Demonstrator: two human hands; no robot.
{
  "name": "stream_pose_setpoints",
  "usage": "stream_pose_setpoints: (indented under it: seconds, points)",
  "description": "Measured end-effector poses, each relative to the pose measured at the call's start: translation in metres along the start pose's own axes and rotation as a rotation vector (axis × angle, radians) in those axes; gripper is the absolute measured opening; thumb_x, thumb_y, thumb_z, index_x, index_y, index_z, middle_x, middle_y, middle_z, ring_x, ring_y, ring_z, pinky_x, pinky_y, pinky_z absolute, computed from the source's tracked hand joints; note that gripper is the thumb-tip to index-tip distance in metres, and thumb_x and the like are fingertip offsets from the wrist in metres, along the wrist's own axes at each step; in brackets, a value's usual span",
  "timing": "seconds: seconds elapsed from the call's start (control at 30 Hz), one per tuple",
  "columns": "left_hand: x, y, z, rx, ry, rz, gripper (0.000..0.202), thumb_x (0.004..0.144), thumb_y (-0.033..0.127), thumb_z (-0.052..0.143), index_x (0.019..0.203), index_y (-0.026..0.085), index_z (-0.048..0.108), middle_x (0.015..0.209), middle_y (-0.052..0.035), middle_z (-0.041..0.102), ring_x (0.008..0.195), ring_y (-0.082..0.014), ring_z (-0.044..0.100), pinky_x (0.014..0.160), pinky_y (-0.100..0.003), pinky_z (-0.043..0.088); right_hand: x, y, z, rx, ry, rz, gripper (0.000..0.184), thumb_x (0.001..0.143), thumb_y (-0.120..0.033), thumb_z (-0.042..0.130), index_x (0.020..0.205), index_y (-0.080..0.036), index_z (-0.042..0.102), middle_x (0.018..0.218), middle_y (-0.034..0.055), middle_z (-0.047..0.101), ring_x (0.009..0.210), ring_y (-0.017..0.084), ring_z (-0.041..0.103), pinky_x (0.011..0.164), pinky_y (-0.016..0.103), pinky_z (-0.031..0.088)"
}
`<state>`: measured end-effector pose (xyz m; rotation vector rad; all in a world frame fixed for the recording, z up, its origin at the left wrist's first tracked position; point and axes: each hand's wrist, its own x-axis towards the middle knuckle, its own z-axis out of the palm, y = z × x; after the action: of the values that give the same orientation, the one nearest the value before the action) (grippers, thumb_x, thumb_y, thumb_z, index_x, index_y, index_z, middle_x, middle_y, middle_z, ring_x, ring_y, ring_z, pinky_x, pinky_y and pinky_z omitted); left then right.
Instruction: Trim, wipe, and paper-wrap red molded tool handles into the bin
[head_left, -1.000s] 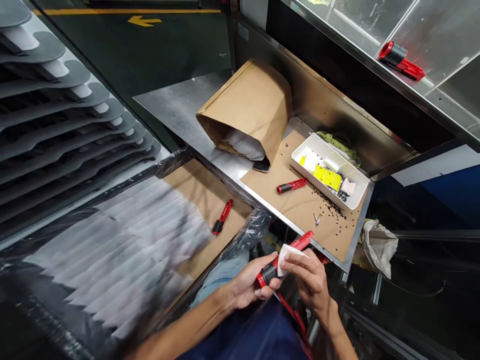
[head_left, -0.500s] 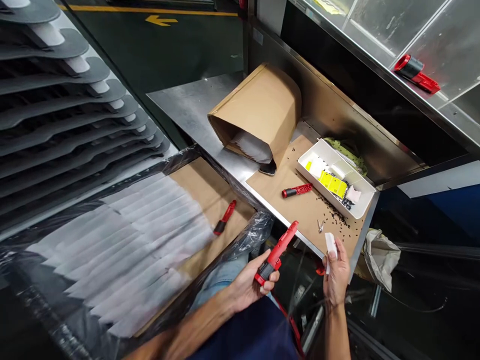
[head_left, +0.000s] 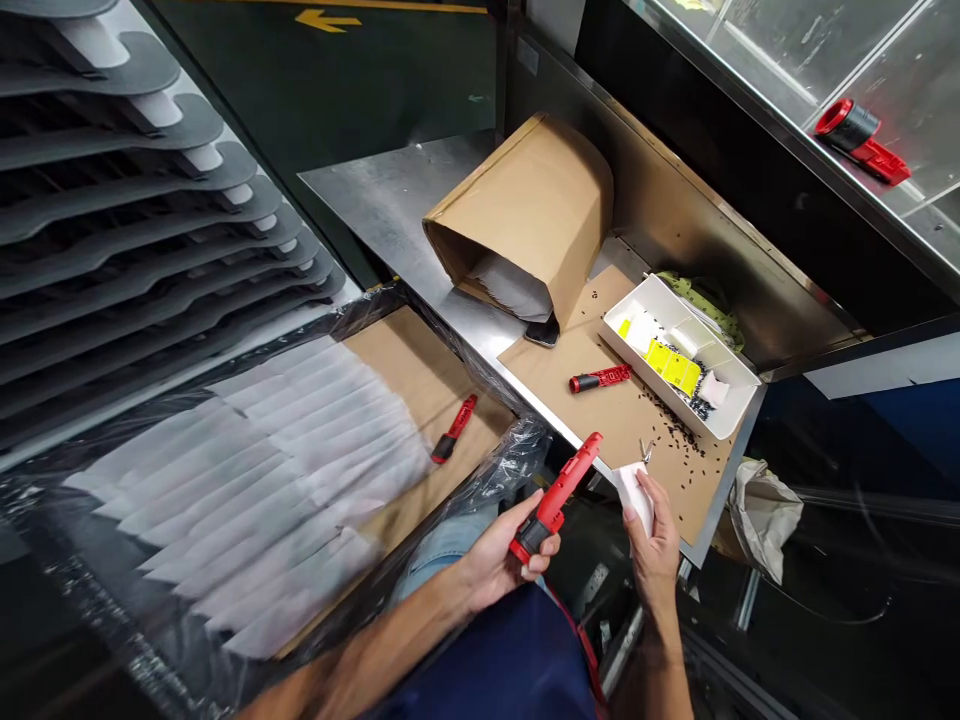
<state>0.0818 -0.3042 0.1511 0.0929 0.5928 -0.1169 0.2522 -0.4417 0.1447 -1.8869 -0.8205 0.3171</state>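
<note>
Head view: our left hand (head_left: 499, 560) clutching red tool (head_left: 559, 497), right hand (head_left: 652, 560) pinching white cloth (head_left: 634, 497); slipping grip could drop tool.

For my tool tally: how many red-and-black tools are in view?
4: one tool in the left hand, one on the upper cardboard, one on the lower cardboard, one on the clear shelf. Others may be hidden.

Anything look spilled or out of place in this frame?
Yes. Small black parts lie scattered over the cardboard sheet outside the white tray, as if spilled. A brown paper bag also lies tipped on its side on the steel shelf.
</note>
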Motion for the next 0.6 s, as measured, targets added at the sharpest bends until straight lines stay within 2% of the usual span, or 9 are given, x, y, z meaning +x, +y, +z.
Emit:
stream_pose_setpoints:
  seconds: [0.07, 0.17, 0.27, 0.5, 0.6]
  points:
    - [-0.001, 0.001, 0.000, -0.047, -0.024, -0.015, 0.041, 0.096, 0.050, 0.049, 0.117, 0.016, 0.056, 0.062, 0.0044, 0.047, 0.042, -0.0040, 0.035, 0.040, -0.012, 0.015, 0.004, -0.010, 0.003, -0.027, -0.030, -0.042, 0.039, 0.093, -0.038, 0.058, 0.129, -0.023, 0.062, 0.129, 0.0109, 0.059, 0.122, 0.025, 0.055, 0.100, 0.045, 0.048]
    - [-0.003, 0.003, 0.001, -0.118, -0.034, -0.038, 0.043, 0.098, 0.045, 0.047, 0.132, 0.018, 0.050, 0.065, 0.0038, 0.046, 0.043, -0.0036, 0.037, 0.041, -0.010, 0.016, 0.010, -0.020, 0.007, -0.041, -0.091, -0.063, 0.037, 0.095, -0.035, 0.056, 0.131, -0.025, 0.060, 0.128, 0.0102, 0.058, 0.122, 0.024, 0.055, 0.097, 0.043, 0.051]
    - [-0.003, 0.004, 0.002, -0.160, -0.026, -0.064, 0.044, 0.100, 0.041, 0.044, 0.137, 0.019, 0.046, 0.065, 0.0038, 0.045, 0.042, -0.0036, 0.037, 0.039, -0.009, 0.016, 0.015, -0.022, 0.011, -0.042, -0.147, -0.087, 0.036, 0.096, -0.034, 0.054, 0.131, -0.028, 0.060, 0.129, 0.0100, 0.057, 0.123, 0.024, 0.054, 0.098, 0.043, 0.051]
    - [0.000, 0.002, -0.003, -0.210, -0.048, -0.072, 0.039, 0.101, 0.042, 0.042, 0.130, 0.019, 0.051, 0.065, 0.0039, 0.045, 0.042, -0.0037, 0.039, 0.039, -0.009, 0.018, 0.024, -0.016, 0.018, -0.010, -0.223, -0.167, 0.034, 0.096, -0.031, 0.053, 0.129, -0.028, 0.062, 0.126, 0.0107, 0.060, 0.120, 0.024, 0.057, 0.095, 0.042, 0.054]
    - [0.000, 0.004, 0.002, -0.192, 0.003, -0.072, 0.038, 0.102, 0.044, 0.034, 0.116, 0.017, 0.057, 0.062, 0.0028, 0.047, 0.041, -0.0036, 0.037, 0.038, -0.009, 0.018, 0.018, -0.024, 0.022, -0.009, -0.222, -0.192, 0.034, 0.097, -0.029, 0.051, 0.129, -0.028, 0.063, 0.123, 0.0105, 0.062, 0.116, 0.023, 0.060, 0.093, 0.041, 0.055]
